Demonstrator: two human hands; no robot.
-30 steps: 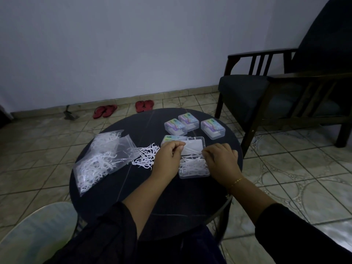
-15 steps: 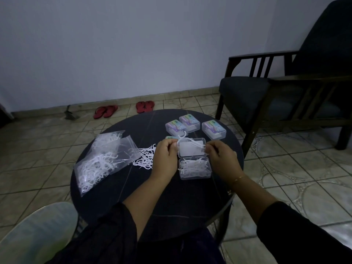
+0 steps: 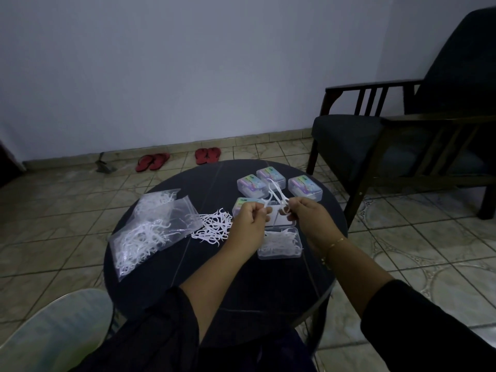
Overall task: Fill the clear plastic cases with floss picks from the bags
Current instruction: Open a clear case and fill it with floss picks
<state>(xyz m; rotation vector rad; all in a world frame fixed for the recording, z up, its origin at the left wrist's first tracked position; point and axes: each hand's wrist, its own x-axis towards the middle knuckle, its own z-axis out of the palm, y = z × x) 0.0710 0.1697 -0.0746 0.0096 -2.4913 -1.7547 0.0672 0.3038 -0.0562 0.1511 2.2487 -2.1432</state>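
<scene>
Head view, working outward from the open clear case (image 3: 280, 242), which lies on the round dark surface (image 3: 161, 277) with floss picks in its tray: just above it the left hand (image 3: 248, 226) and right hand (image 3: 308, 218) are raised, each with fingers pinching a few floss picks (image 3: 275, 196) held between them. Left of the case lies a loose pile of picks (image 3: 213, 230), and further left two clear bags (image 3: 150, 232) of picks. Beyond the case stand closed cases (image 3: 304, 187) with colourful labels. Far past them, red sandals (image 3: 206, 155) sit on the tiled floor by the wall, an armchair (image 3: 402, 135) to the right
</scene>
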